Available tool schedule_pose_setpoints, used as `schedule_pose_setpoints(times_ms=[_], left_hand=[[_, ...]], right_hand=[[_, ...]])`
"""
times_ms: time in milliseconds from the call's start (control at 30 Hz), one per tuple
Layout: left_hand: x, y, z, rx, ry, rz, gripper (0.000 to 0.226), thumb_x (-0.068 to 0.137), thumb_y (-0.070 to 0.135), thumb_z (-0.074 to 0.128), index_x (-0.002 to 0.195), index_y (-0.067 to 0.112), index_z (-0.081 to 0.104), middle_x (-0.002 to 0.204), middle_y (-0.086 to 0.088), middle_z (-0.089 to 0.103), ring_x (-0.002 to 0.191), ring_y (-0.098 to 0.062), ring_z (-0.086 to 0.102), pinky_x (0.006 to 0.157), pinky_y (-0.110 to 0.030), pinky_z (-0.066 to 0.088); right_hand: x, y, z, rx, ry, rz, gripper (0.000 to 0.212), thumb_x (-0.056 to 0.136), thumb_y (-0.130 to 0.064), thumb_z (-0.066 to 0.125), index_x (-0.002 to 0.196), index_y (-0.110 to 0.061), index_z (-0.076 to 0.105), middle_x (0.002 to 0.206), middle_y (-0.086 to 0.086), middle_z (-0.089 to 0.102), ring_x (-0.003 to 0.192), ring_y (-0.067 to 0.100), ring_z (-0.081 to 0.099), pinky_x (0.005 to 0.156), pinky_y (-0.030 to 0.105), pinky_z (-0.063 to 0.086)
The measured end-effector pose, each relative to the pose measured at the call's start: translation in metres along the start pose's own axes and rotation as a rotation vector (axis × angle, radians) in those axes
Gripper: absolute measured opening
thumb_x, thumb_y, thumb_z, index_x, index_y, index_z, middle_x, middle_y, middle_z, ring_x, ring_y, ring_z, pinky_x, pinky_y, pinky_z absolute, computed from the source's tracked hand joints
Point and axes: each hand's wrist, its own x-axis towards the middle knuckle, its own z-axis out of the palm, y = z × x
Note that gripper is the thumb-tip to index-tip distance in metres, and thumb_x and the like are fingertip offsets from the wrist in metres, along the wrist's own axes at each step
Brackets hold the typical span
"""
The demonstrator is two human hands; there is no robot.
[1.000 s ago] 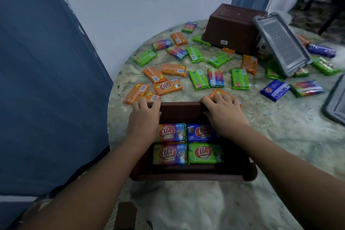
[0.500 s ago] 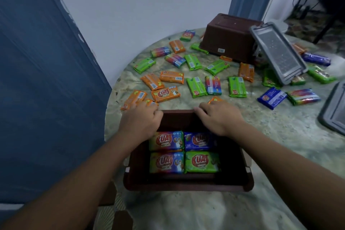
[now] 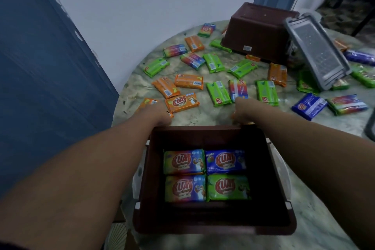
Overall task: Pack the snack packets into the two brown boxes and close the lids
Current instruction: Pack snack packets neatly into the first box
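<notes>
— Since the earlier frame, what has been moved?
— Both hands have been carried off the near box's [image 3: 215, 227] far rim and out over the loose packets; the view has been tilted down.
— Why is the left hand [image 3: 156, 112] placed so?
— An orange packet [image 3: 147, 102] is covered by it, probably for gathering; whether it is gripped cannot be told.
— And inside the box?
— Four glossy packets [image 3: 206, 175] are laid flat, two by two.
— The right hand [image 3: 242, 110]?
— It is set over another packet; its hold cannot be told.
</notes>
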Motion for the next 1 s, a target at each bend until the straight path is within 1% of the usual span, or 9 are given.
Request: schedule_pose_setpoints(times_ms=[200,333,400,500,567,633,767,900,1000], left_hand=[[0.024,-0.003,0.014,0.065,0.003,-0.090,0.079,0.084,0.051,0.072,0.145,0.013,0.039,0.146,-0.023,0.040,0.132,-0.038,0.046,0.100,-0.043,0.046],[0.031,-0.003,0.019,0.064,0.017,-0.182,0.107,0.077,0.057,0.078,0.155,0.009,0.022,0.155,-0.024,0.024,0.141,-0.040,0.031,0.112,-0.050,0.037],[0.034,-0.002,0.021,0.092,0.021,-0.164,0.104,0.076,0.054,0.079,0.154,0.012,0.023,0.154,-0.023,0.025,0.139,-0.042,0.034,0.111,-0.053,0.039],[0.034,0.002,0.021,0.125,0.009,-0.111,0.088,0.083,0.049,0.072,0.152,0.019,0.027,0.154,-0.024,0.028,0.138,-0.043,0.038,0.110,-0.054,0.040],[0.033,0.004,0.019,0.119,0.002,-0.117,0.083,0.085,0.047,0.072,0.150,0.018,0.030,0.154,-0.024,0.029,0.138,-0.043,0.038,0.110,-0.053,0.040],[0.032,0.005,0.019,0.106,0.000,-0.093,0.077,0.086,0.043,0.072,0.147,0.014,0.035,0.149,-0.022,0.038,0.135,-0.040,0.043,0.106,-0.049,0.043],[0.028,0.002,0.018,0.084,0.024,0.005,0.062,0.086,0.039,0.073,0.136,0.011,0.046,0.136,-0.016,0.055,0.125,-0.034,0.054,0.097,-0.041,0.048],[0.023,0.004,0.015,-0.178,0.094,0.034,0.084,0.076,0.053,0.077,0.139,0.012,0.040,0.141,-0.022,0.044,0.123,-0.034,0.052,0.086,-0.038,0.047],[0.006,0.012,0.000,-0.312,0.269,0.091,0.099,0.071,0.064,0.075,0.146,0.013,0.033,0.146,-0.022,0.035,0.123,-0.037,0.052,0.094,-0.042,0.049]], right_hand=[[0.026,0.002,0.017,0.027,0.030,0.138,0.073,0.087,-0.028,0.069,0.149,-0.006,0.037,0.146,0.024,0.043,0.127,0.041,0.054,0.103,0.046,0.049],[0.044,0.010,0.023,0.006,-0.011,0.194,0.083,0.069,-0.053,0.062,0.140,-0.011,0.056,0.139,0.017,0.054,0.123,0.040,0.055,0.101,0.047,0.050],[0.048,0.011,0.027,-0.042,-0.016,0.185,0.081,0.059,-0.061,0.057,0.126,-0.016,0.067,0.128,0.013,0.062,0.119,0.039,0.056,0.101,0.047,0.047],[0.027,0.002,0.019,-0.043,0.004,0.089,0.068,0.064,-0.058,0.051,0.115,-0.015,0.067,0.122,0.013,0.065,0.113,0.036,0.059,0.098,0.043,0.047],[0.013,-0.003,0.010,-0.031,0.026,0.009,0.052,0.075,-0.053,0.065,0.109,-0.014,0.063,0.117,0.012,0.064,0.100,0.031,0.061,0.086,0.037,0.051],[0.009,-0.004,0.008,-0.027,0.086,-0.061,0.055,0.080,-0.047,0.077,0.120,-0.016,0.056,0.127,0.014,0.054,0.103,0.031,0.061,0.084,0.038,0.052],[-0.009,-0.011,0.000,0.029,0.261,-0.175,0.081,0.078,-0.061,0.075,0.142,-0.025,0.042,0.140,0.012,0.039,0.110,0.036,0.060,0.077,0.039,0.049],[-0.031,-0.018,-0.006,0.089,0.408,-0.276,0.082,0.077,-0.062,0.070,0.146,-0.030,0.038,0.133,0.010,0.044,0.111,0.034,0.057,0.074,0.037,0.048],[-0.051,-0.021,-0.005,0.127,0.504,-0.327,0.083,0.078,-0.060,0.066,0.149,-0.031,0.035,0.127,0.008,0.053,0.114,0.029,0.055,0.075,0.035,0.045]])
